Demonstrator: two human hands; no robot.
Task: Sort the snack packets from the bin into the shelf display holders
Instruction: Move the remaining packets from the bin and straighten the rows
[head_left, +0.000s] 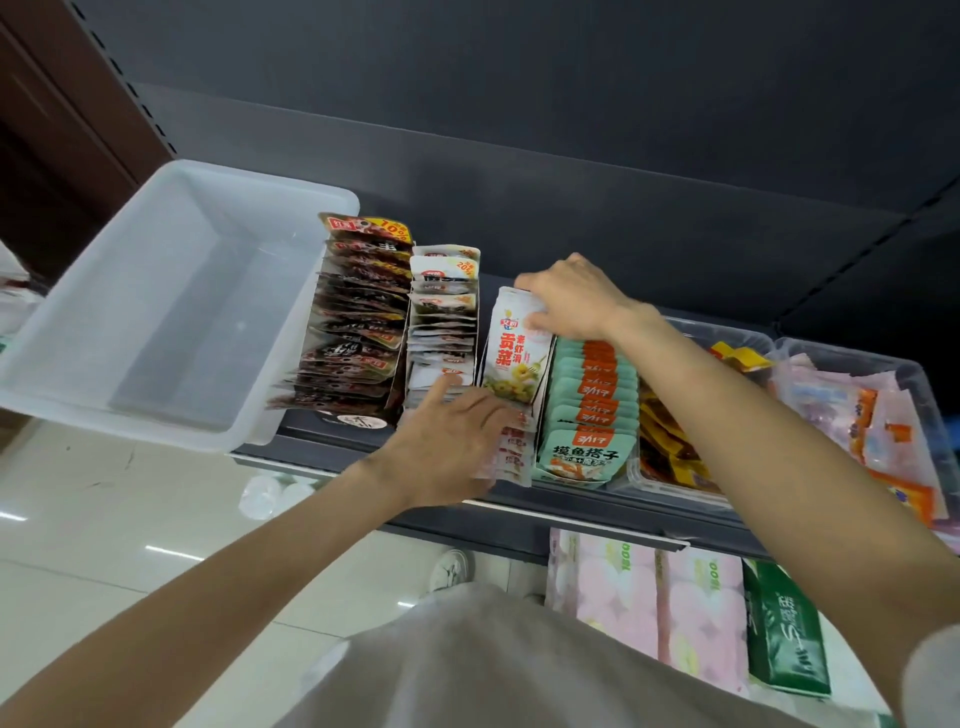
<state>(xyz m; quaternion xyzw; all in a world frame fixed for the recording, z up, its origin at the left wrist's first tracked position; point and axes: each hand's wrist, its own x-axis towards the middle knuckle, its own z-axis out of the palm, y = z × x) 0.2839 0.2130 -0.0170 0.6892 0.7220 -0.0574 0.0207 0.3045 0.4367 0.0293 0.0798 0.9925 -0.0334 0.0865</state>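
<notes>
1. A white snack packet (514, 353) with yellow characters is standing upright in the third display holder from the left on the dark shelf (363, 447), at the back of a row of small white-and-red packets (511, 457).
2. The right hand (571, 301) is reaching over from the right and gripping the top of this white packet, fingers curled round its upper edge.
3. The left hand (447, 447) is lying at the front of the same row, fingers fairly straight and spread, the index finger stretching out to touch the white packets of the neighbouring holder; whether it is pinching anything, I cannot tell.
4. That neighbouring holder is carrying a stack of white packets with red marks (444, 322), lined up front to back.
5. Further left, the first holder is carrying a dense row of dark brown-red packets (358, 322).
6. To the right of the held packet, a row of mint-green packets with orange labels (589, 410) is filling its holder, the front one facing the camera.
7. The translucent white bin (104, 374) is sitting at the left end of the shelf, jutting past the shelf edge, just beside the dark packets.
8. On the right, two clear tubs are holding loose packets: yellow-and-brown ones (670, 447) in the nearer, pink and orange ones (852, 415) in the farther.
9. Below the shelf, pink packs (649, 597) and a green pack (784, 634) are standing side by side.
</notes>
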